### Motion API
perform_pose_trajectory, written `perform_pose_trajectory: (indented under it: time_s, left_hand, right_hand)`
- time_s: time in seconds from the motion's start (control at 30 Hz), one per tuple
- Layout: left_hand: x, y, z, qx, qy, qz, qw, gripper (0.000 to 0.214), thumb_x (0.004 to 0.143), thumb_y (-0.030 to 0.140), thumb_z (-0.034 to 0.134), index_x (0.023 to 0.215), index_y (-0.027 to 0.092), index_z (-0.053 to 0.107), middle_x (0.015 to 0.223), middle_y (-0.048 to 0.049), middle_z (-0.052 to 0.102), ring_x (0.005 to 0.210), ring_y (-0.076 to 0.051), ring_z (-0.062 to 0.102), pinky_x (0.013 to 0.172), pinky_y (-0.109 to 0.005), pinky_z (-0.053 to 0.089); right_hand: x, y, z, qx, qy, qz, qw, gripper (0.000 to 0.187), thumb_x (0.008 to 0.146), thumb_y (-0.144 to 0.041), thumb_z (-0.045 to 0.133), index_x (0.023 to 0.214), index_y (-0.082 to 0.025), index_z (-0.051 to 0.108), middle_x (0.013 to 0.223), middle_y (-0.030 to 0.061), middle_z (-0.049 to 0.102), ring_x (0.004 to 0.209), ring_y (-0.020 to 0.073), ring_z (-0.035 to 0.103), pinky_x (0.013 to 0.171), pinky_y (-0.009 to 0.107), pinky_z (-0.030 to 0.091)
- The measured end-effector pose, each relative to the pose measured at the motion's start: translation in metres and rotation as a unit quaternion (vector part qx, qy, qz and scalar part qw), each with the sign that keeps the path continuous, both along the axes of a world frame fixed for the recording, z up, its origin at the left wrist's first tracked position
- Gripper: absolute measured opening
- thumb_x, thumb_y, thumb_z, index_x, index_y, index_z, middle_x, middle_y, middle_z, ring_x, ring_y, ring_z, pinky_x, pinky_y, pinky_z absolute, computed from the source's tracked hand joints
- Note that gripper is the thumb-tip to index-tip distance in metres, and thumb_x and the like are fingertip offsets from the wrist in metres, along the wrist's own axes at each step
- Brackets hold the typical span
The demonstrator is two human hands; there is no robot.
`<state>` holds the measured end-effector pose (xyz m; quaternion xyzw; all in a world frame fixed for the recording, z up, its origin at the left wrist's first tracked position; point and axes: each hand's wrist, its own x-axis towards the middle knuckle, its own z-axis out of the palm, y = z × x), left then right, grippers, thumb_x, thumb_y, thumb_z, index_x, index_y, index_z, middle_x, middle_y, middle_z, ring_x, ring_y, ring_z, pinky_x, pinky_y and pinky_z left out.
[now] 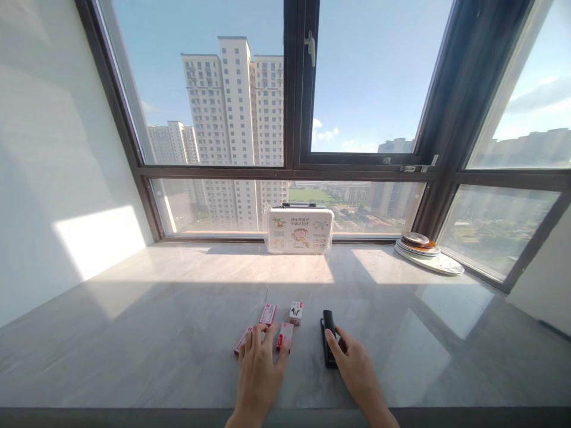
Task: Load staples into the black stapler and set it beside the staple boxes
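Note:
My right hand (357, 364) is closed round a black stapler (329, 339) that lies on the counter, thumb on its near side. To the left, my left hand (260, 371) reaches over several small boxes with its fingers apart. Its fingers are at a pink-and-white box (243, 342), partly hidden beneath them. The thumb is at the lower edge of another pink-and-white box (285, 336). A third pink-and-white box (268, 314) lies just beyond the fingertips. Behind them stands a small white box (295, 312) with a dark picture and red marking.
A grey marbled counter (134, 356) runs to the window. Against the glass stands a white carrying case (300, 230) with cartoon prints and a dark handle. A stack of plates (428, 255) sits in the right corner. Sunlit patches cross the far counter.

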<state>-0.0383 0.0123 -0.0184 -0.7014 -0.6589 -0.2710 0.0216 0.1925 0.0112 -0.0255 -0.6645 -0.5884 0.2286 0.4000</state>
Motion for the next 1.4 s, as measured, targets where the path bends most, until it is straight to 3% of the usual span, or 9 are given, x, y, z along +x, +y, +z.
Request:
perform_pose_trajectory:
  time_s: [0.17, 0.3, 0.5, 0.67, 0.83, 0.93, 1.17, 1.27, 1.4]
  left_hand:
    - [0.044, 0.026, -0.002, -0.025, -0.022, -0.054, 0.998, 0.044, 0.096, 0.04, 0.044, 0.137, 0.026, 0.054, 0.132, -0.0105, 0.055, 0.126, -0.031, 0.048, 0.101, -0.044, 0.038]
    - [0.043, 0.037, -0.004, -0.045, -0.031, -0.031, 0.998, 0.044, 0.094, 0.037, 0.046, 0.134, 0.02, 0.056, 0.131, -0.0133, 0.057, 0.126, -0.033, 0.048, 0.101, -0.045, 0.038]
    - [0.03, 0.009, 0.009, -0.094, -0.052, -0.184, 0.977, 0.043, 0.082, 0.05, 0.064, 0.122, 0.033, 0.063, 0.14, -0.0045, 0.054, 0.132, -0.031, 0.046, 0.109, -0.044, 0.036]
    - [0.018, -0.006, 0.018, -0.131, -0.075, -0.283, 0.947, 0.074, 0.07, 0.056, 0.078, 0.139, 0.042, 0.053, 0.157, -0.0001, 0.04, 0.143, -0.032, 0.036, 0.118, -0.046, 0.031]
    - [0.006, -0.008, 0.016, -0.152, -0.078, -0.284, 0.943, 0.086, 0.066, 0.054, 0.082, 0.144, 0.037, 0.049, 0.154, -0.0038, 0.046, 0.142, -0.034, 0.04, 0.121, -0.049, 0.028]
    - [0.003, -0.008, 0.015, -0.144, -0.073, -0.276, 0.947, 0.09, 0.063, 0.051, 0.083, 0.145, 0.037, 0.048, 0.158, -0.0042, 0.041, 0.145, -0.035, 0.036, 0.123, -0.053, 0.025]
    - [-0.001, -0.003, 0.009, -0.141, -0.074, -0.252, 0.955, 0.053, 0.078, 0.043, 0.072, 0.129, 0.034, 0.059, 0.162, -0.0024, 0.032, 0.149, -0.027, 0.03, 0.124, -0.047, 0.023]
    - [0.0, -0.002, 0.008, -0.14, -0.076, -0.247, 0.956, 0.041, 0.077, 0.041, 0.073, 0.116, 0.033, 0.064, 0.162, -0.0013, 0.034, 0.15, -0.027, 0.028, 0.124, -0.046, 0.023]
    - [0.005, -0.003, 0.01, -0.131, -0.074, -0.244, 0.958, 0.029, 0.078, 0.038, 0.073, 0.105, 0.032, 0.066, 0.161, -0.0012, 0.035, 0.151, -0.026, 0.025, 0.123, -0.045, 0.024]
  right_hand:
    - [0.0, -0.003, 0.004, 0.009, -0.001, 0.02, 1.0, 0.06, 0.094, -0.068, 0.04, 0.108, -0.023, 0.076, 0.072, 0.002, 0.068, 0.068, 0.0216, 0.063, 0.065, 0.028, 0.045]
    - [0.015, 0.002, 0.007, -0.008, -0.009, 0.028, 1.0, 0.062, 0.091, -0.065, 0.046, 0.126, -0.02, 0.07, 0.07, 0.0007, 0.066, 0.066, 0.0203, 0.061, 0.063, 0.028, 0.044]
    - [0.028, 0.02, 0.028, 0.039, -0.021, 0.136, 0.99, 0.045, 0.088, -0.041, 0.056, 0.126, -0.022, 0.07, 0.112, 0.0067, 0.072, 0.1, 0.0252, 0.066, 0.085, 0.032, 0.049]
    - [-0.011, 0.025, 0.042, 0.047, -0.018, 0.213, 0.976, 0.042, 0.085, -0.031, 0.058, 0.123, -0.021, 0.071, 0.12, 0.0084, 0.071, 0.111, 0.0256, 0.063, 0.098, 0.035, 0.046]
    - [-0.057, 0.025, 0.041, 0.072, -0.064, 0.153, 0.984, 0.027, 0.076, -0.037, 0.07, 0.097, -0.021, 0.075, 0.1, 0.0059, 0.073, 0.1, 0.0267, 0.064, 0.092, 0.034, 0.047]
    - [-0.064, 0.03, 0.043, 0.097, 0.021, 0.091, 0.991, 0.025, 0.08, -0.043, 0.066, 0.09, -0.02, 0.073, 0.092, 0.0057, 0.073, 0.089, 0.0242, 0.066, 0.084, 0.033, 0.049]
    - [0.012, 0.031, 0.023, 0.063, 0.395, -0.037, 0.916, 0.05, 0.086, -0.062, 0.053, 0.105, -0.018, 0.066, 0.111, 0.0103, 0.072, 0.102, 0.0268, 0.067, 0.071, 0.031, 0.058]
    - [0.051, 0.016, 0.002, -0.023, 0.372, -0.05, 0.927, 0.052, 0.082, -0.066, 0.056, 0.106, -0.021, 0.066, 0.114, 0.0107, 0.071, 0.092, 0.0263, 0.071, 0.062, 0.031, 0.058]
    - [0.051, -0.004, -0.014, -0.134, 0.193, 0.007, 0.972, 0.059, 0.086, -0.074, 0.041, 0.093, -0.021, 0.065, 0.069, 0.0033, 0.069, 0.04, 0.015, 0.056, 0.037, 0.025, 0.037]
